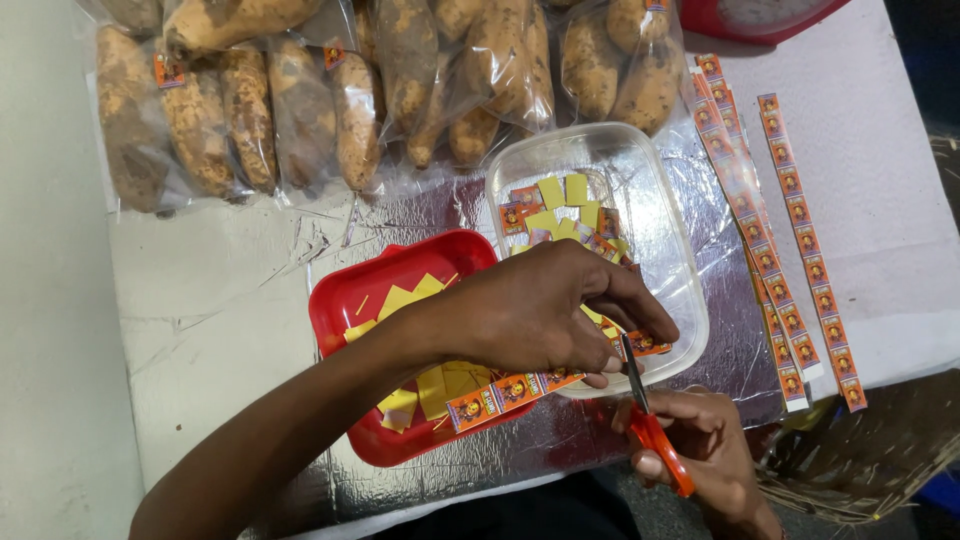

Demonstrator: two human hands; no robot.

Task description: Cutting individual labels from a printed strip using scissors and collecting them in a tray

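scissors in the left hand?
No, the orange-handled scissors sit in the right hand; the left hand holds the sticker strip.

Bagged sweet potatoes [300, 110]; red scale [760, 15]

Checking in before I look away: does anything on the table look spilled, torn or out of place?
Nothing stands out. Cut labels lie inside the clear tub, yellow scraps in the red tray, uncut strips lie roughly parallel, bagged sweet potatoes look intact.
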